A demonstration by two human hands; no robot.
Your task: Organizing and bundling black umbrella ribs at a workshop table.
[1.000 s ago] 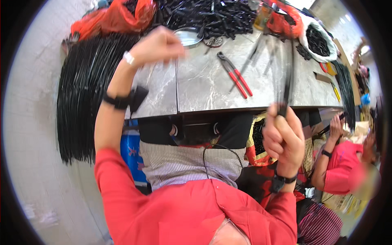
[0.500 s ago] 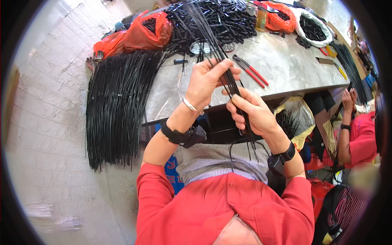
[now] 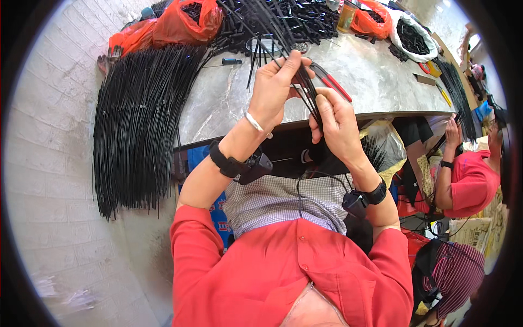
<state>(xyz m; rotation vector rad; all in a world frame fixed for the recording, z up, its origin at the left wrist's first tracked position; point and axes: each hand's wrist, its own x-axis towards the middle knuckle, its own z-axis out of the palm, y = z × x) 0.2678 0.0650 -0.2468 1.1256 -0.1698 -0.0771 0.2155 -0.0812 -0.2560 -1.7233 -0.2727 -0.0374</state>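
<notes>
Left hand (image 3: 275, 87) and right hand (image 3: 336, 122) both pinched shut on a bundle of thin black rods (image 3: 294, 60), held above the bench (image 3: 376, 82) edge (red-handled pliers (image 3: 332, 83) lie just behind); more rods hang off bench at left.

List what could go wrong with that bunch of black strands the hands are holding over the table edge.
1. The left hand and right hand pinch the bundle of thin black strands at one spot only; its upper ends fan out loose, so some may slip free.
2. The splayed ends hang over the red-handled pliers and might snag.
3. The big sheaf of black strands draped over the grey marble table edge could slide off.
</notes>
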